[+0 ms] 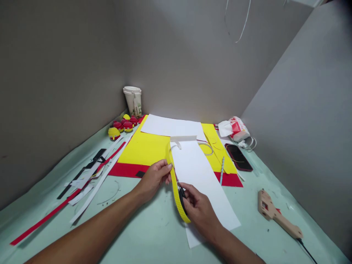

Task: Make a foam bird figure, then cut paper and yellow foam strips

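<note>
My left hand (157, 173) pinches a long yellow strip (176, 190) with a ridged, corrugated face. The strip curves down from the fingers toward me, its lower end beside my right hand. In my right hand (199, 205) is a pair of scissors (181, 192) with black handles. The blades point up along the strip toward the left fingers and are mostly hidden by it, so I cannot tell whether they touch it. Beneath both hands lies a long white sheet (203, 183), with a curled pale strip (176, 145) near its far end.
Yellow sheets (143, 148) and red sheets (123, 170) lie behind. Cut strips (90, 176) and red-yellow balls (114, 133) are at left, near a paper cup (133, 101). At right are a pen (222, 170), phone (238, 157), tissue pack (238, 128) and corded glue gun (277, 213).
</note>
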`<move>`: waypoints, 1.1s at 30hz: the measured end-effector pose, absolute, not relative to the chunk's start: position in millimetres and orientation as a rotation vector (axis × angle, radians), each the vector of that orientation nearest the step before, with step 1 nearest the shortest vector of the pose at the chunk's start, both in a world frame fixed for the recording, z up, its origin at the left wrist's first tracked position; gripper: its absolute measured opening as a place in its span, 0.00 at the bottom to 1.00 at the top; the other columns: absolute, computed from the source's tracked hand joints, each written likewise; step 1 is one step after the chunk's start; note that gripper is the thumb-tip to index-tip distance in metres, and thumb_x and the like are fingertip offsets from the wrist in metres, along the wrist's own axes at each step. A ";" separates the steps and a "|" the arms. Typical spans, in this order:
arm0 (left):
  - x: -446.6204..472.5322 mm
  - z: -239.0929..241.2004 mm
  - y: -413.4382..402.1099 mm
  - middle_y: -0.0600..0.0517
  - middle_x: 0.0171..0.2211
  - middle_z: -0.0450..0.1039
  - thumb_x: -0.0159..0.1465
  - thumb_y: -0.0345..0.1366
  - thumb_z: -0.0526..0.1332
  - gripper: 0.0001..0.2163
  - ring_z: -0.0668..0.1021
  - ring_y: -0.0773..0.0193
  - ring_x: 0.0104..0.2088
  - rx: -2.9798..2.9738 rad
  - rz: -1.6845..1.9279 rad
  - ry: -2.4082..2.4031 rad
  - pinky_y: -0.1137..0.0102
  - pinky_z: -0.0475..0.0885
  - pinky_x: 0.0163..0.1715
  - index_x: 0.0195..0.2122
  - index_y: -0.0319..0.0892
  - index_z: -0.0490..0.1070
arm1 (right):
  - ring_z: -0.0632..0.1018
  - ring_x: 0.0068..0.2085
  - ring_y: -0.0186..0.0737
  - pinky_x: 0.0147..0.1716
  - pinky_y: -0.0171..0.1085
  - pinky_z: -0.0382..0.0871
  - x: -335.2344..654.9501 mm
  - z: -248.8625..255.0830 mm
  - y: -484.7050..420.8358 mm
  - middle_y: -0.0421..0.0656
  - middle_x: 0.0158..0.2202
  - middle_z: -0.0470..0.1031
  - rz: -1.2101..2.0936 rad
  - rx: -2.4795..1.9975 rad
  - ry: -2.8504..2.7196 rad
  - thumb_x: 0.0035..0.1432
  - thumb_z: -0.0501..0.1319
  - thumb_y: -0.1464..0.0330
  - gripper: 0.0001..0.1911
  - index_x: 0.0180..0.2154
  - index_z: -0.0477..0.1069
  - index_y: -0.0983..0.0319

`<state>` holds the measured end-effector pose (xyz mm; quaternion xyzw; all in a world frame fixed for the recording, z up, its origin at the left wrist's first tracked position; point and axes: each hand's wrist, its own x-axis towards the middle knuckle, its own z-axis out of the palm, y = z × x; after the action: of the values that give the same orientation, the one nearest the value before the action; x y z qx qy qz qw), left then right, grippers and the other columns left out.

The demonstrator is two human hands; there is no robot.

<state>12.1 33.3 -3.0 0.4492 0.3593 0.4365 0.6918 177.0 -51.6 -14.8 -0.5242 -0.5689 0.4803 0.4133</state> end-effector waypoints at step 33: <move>11.6 -2.9 33.0 0.55 0.25 0.69 0.59 0.38 0.66 0.09 0.68 0.72 0.23 1.014 0.936 0.749 0.74 0.64 0.25 0.31 0.38 0.70 | 0.69 0.31 0.35 0.32 0.33 0.62 179.4 -13.0 -53.7 0.37 0.30 0.69 1.154 -1.314 -1.494 0.57 0.57 0.72 0.18 0.50 0.71 0.60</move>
<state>11.6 33.0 -2.9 0.4566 0.3370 0.4215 0.7073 179.4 -53.7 -13.0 -0.5214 -0.5929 0.4580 0.4085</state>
